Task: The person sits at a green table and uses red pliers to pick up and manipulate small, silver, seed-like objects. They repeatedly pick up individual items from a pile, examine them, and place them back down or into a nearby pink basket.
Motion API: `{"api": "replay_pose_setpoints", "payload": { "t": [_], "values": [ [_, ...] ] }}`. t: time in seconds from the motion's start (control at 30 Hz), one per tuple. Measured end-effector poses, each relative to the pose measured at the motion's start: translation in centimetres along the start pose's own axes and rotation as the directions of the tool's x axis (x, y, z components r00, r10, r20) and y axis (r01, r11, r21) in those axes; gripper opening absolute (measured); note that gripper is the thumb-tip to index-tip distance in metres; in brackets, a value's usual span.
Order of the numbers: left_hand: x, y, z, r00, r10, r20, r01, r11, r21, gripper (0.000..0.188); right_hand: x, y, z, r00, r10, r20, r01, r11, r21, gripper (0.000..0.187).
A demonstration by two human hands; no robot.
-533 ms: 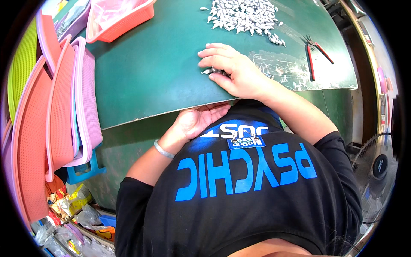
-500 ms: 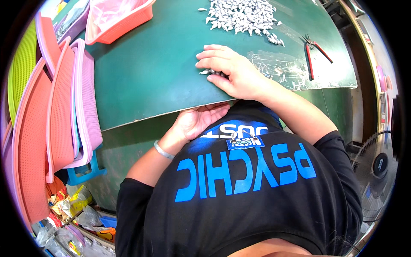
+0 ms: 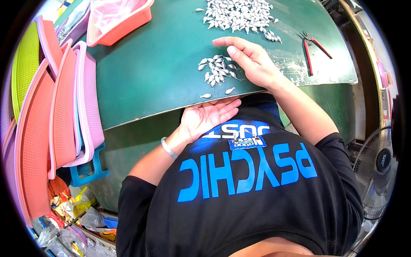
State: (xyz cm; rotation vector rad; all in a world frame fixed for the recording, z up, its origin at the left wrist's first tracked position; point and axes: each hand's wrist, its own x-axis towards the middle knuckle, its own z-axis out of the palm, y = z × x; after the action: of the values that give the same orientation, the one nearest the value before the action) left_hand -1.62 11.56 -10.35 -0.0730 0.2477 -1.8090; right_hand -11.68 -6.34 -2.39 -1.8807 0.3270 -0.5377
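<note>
Head view first: we've got a green table (image 3: 154,73) with a small pile (image 3: 217,70) of grey teardrop pieces on it, sitting near the edge closest to us. Two strays have slipped out of that bunch, one drop (image 3: 206,96) to the left and another (image 3: 230,91) to the right, both right by the edge. Our right hand (image 3: 254,64) is just beside the pile, on its right, fingers pointing left and pretty relaxed. It's open and we don't see it gripping anything, though its underside is hidden. Our left hand (image 3: 207,116) is palm up at the table edge, fingers loosely spread, nothing in it, with a pale bangle (image 3: 168,147) on the wrist.

Farther back there's a much bigger heap (image 3: 239,15) of the same drops, well apart from the small lot. Red-handled pliers (image 3: 308,58) lie over on the right. On our left we've got a coral basket (image 3: 122,32) on the table, plus stacked baskets (image 3: 38,141) beside it, and a fan (image 3: 384,160) at far right.
</note>
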Motion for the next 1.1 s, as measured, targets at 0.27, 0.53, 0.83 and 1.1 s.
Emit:
{"api": "replay_pose_setpoints", "payload": {
  "t": [0.27,0.53,0.83,1.1],
  "values": [
    [0.4,-0.2,0.3,1.0,-0.02,0.017,0.021,0.996,-0.084,0.072,0.7,-0.4,0.8,0.995,0.054,0.078,-0.063,0.99,0.123,0.043],
    [0.3,0.0,0.2,0.999,-0.033,0.013,0.034,0.994,-0.104,0.075,0.8,-0.4,2.5,0.99,0.056,0.127,-0.084,0.969,0.232,0.045],
    [0.2,-0.4,0.2,0.996,0.081,-0.033,-0.081,0.997,-0.012,0.067,-1.6,-2.2,4.6,0.982,0.111,0.152,-0.145,0.96,0.24,0.039],
    [-0.1,0.4,-0.6,0.999,0.019,0.042,-0.018,1.0,-0.021,0.063,0.4,-0.8,4.9,0.916,-0.317,0.247,0.36,0.919,-0.157,0.027]
  ]
}}
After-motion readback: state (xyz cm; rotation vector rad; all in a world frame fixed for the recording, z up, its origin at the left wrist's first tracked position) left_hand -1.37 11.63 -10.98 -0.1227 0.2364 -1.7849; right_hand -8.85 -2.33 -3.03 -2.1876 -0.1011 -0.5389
